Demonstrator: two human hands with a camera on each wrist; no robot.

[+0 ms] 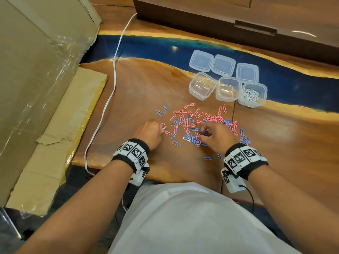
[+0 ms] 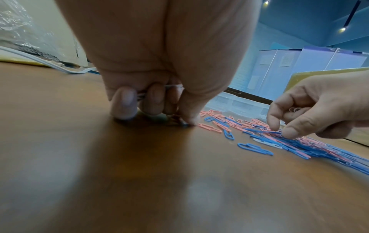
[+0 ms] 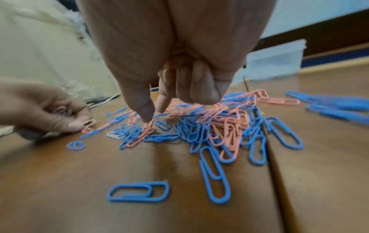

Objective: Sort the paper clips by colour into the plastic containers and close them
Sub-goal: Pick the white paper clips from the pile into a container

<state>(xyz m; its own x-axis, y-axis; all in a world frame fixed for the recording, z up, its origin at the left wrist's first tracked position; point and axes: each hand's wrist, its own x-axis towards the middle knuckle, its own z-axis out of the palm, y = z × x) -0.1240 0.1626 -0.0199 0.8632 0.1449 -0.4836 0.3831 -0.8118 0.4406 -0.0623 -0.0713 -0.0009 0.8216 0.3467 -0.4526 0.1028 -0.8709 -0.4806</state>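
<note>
Pink and blue paper clips [image 1: 200,123] lie in a loose pile on the wooden table [image 1: 146,88]. Behind it stand three open clear containers, the left [image 1: 201,86] and middle [image 1: 228,88] empty, the right one [image 1: 253,94] holding white clips. Three lids [image 1: 223,65] lie behind them. My left hand [image 1: 162,129] is at the pile's left edge, its fingers [image 2: 121,102] curled round several pale clips, with a white clip [image 3: 89,122] at its tips. My right hand [image 3: 154,115] is over the pile with clips [image 2: 295,109] in its curled fingers, thumb and forefinger touching a pink clip [image 3: 148,126]. One white clip [image 3: 112,135] lies in the pile.
A white cable [image 1: 110,92] runs down the table's left side. A film-wrapped cardboard box [image 1: 36,70] and a flat cardboard sheet [image 1: 60,134] stand to the left. A dark wooden unit [image 1: 238,19] lies behind the containers. A seam [image 1: 233,116] splits the tabletop.
</note>
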